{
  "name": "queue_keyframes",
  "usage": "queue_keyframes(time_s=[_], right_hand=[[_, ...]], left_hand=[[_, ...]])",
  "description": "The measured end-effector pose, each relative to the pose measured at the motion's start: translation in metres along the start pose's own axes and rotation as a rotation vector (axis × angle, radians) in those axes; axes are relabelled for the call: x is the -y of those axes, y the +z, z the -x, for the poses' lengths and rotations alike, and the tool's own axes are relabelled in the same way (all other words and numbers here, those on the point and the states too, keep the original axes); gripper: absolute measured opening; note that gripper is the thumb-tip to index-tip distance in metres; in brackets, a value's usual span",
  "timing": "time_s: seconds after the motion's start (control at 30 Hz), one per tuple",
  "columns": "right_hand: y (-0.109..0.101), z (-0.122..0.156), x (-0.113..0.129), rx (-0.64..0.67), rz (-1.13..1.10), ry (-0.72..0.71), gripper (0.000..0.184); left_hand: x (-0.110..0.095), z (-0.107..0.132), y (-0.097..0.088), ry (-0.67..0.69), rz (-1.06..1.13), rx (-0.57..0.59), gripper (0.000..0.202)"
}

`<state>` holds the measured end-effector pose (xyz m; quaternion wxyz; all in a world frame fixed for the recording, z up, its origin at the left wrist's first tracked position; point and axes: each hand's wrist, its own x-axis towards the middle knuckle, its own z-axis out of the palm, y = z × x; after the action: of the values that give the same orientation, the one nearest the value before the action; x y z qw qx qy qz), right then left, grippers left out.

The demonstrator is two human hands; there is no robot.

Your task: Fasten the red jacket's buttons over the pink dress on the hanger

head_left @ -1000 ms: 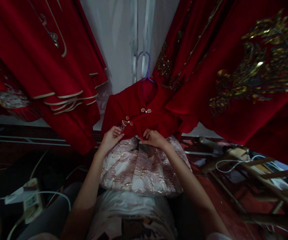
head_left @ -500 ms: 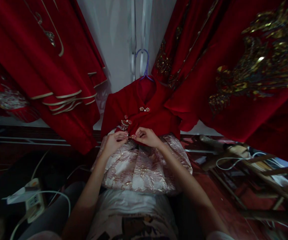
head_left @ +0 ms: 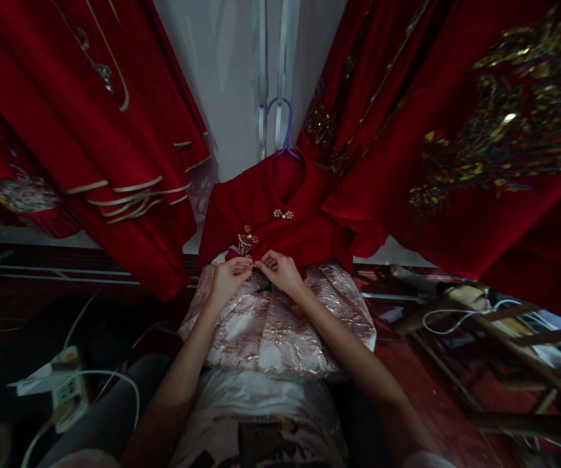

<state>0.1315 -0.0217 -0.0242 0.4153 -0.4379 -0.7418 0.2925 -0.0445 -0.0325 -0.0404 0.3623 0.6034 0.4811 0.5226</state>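
While the red top [head_left: 309,235] is hanging from a purple hanger [head_left: 288,130] in front of the person, pale brocade cloth [head_left: 280,335] is bunching between its lower edge and the person's light shirt [head_left: 260,396]. Both hands are meeting at the top's lower front edge: the left hand [head_left: 233,276] is pinching there with thumb and fingertips, and the right hand [head_left: 280,270] is pinching just beside it, fingertips nearly touching. Whatever small detail is sitting between them is too dim to tell. Just above the left hand, a beaded ornament [head_left: 247,240] with dangling strands is lying on the red fabric; higher up, a beaded clasp [head_left: 283,214] is showing below the neckline. On the left, red garments with pale trim [head_left: 134,130] are hanging; on the right, a red garment with gold decoration [head_left: 465,227] is hanging beside the top. Lower down, a power strip [head_left: 69,390] is lying at the left.
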Motion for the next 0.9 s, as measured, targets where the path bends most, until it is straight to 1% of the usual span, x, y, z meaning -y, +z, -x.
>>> queue_keyframes(time_s=[0.1, 0.2, 0.33, 0.4, 0.47, 0.53, 0.6, 0.67, 0.77, 0.9], right_hand=[[0.002, 0.002, 0.001, -0.029, 0.094, -0.031, 0.015], [0.004, 0.004, 0.004, -0.038, 0.164, -0.045, 0.014], [0.004, 0.006, 0.009, -0.029, 0.258, 0.020, 0.015], [-0.001, 0.007, 0.013, 0.021, 0.355, 0.087, 0.014], [-0.010, 0.007, 0.017, 0.132, 0.459, 0.181, 0.029], [-0.022, 0.008, 0.023, 0.267, 0.514, 0.262, 0.043], [-0.035, 0.008, 0.028, 0.354, 0.514, 0.287, 0.041], [-0.045, 0.007, 0.031, 0.379, 0.471, 0.264, 0.032], [-0.050, 0.006, 0.029, 0.365, 0.352, 0.211, 0.026], [-0.044, 0.005, 0.021, 0.293, 0.262, 0.156, 0.025]], left_hand=[[0.004, -0.001, -0.001, 0.000, -0.012, -0.001, 0.022], [0.000, 0.000, -0.004, 0.060, -0.089, 0.001, 0.018], [-0.009, 0.001, -0.007, 0.147, -0.171, 0.047, 0.016], [-0.011, 0.002, -0.006, 0.155, -0.190, 0.003, 0.022], [-0.012, 0.001, -0.007, 0.155, -0.219, -0.072, 0.030], [-0.013, 0.001, -0.010, 0.168, -0.245, -0.103, 0.029], [-0.014, 0.001, -0.013, 0.193, -0.264, -0.091, 0.020], [-0.015, 0.002, -0.016, 0.211, -0.277, -0.080, 0.015], [-0.018, 0.005, -0.014, 0.216, -0.309, -0.067, 0.016], [-0.020, 0.010, -0.007, 0.260, -0.393, -0.028, 0.020]])
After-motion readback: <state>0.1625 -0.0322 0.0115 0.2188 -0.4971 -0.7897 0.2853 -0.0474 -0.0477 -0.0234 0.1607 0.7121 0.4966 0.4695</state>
